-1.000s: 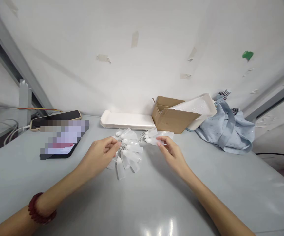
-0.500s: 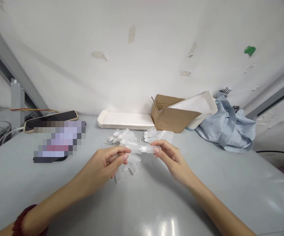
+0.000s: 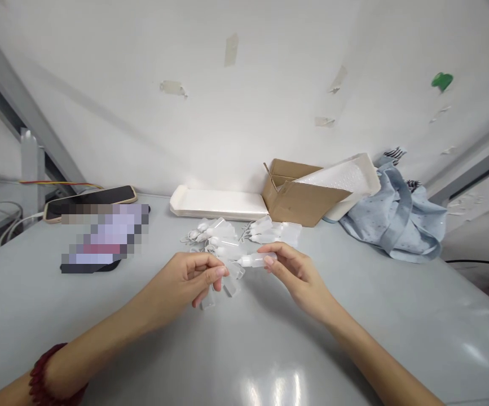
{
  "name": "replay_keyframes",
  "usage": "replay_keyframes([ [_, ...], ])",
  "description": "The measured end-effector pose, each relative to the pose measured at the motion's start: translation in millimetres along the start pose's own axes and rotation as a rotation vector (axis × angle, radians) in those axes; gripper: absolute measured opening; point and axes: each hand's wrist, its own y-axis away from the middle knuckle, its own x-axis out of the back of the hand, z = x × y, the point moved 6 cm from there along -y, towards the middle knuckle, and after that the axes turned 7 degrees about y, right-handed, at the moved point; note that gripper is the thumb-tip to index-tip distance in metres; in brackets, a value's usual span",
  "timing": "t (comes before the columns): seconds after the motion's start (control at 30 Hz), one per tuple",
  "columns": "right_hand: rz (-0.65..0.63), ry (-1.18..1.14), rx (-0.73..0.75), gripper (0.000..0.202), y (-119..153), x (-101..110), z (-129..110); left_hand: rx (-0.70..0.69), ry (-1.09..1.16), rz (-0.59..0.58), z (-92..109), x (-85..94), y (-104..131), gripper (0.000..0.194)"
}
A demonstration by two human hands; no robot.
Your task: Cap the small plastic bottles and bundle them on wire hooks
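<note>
My right hand (image 3: pixel 297 273) pinches a small translucent bottle (image 3: pixel 256 260) with a white tip that points left. Facing it, my left hand (image 3: pixel 197 277) has its thumb and forefinger pressed together; whatever they hold is too small or hidden to make out. Behind and beneath the hands lie several clear plastic pieces with white ends and thin loops (image 3: pixel 216 228), some of them partly hidden by my left hand. Another group of these pieces (image 3: pixel 272 230) lies just behind the bottle.
White flat trays (image 3: pixel 223 203) lie along the wall beside an open cardboard box (image 3: pixel 307 200) with bubble wrap. A blue cloth bag (image 3: pixel 400 217) is at the right. At the left are a phone (image 3: pixel 89 203) and a blurred-out device (image 3: pixel 109 237).
The clear piece between my hands no longer spans the gap; my left fingertips are now apart from the bottle. The view has shifted slightly.
</note>
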Motion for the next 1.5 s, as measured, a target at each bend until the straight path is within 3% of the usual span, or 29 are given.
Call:
replay_keyframes([
  [0.23, -0.034, 0.001, 0.03, 0.021, 3.2, -3.7, -4.8, 0.057, 0.149, 0.023, -8.5, 0.6, -0.3, 0.031],
  [1.07, -0.074, -0.016, 0.03, 0.02, 3.1, -7.2, -5.6, 0.059, 0.203, 0.011, -8.6, -3.1, 1.4, 0.031],
  [1.5, 0.03, 0.113, 0.15, 0.016, 4.9, -2.5, -16.8, 0.033, 0.101, 0.058, -8.6, -0.8, 0.3, 0.034],
])
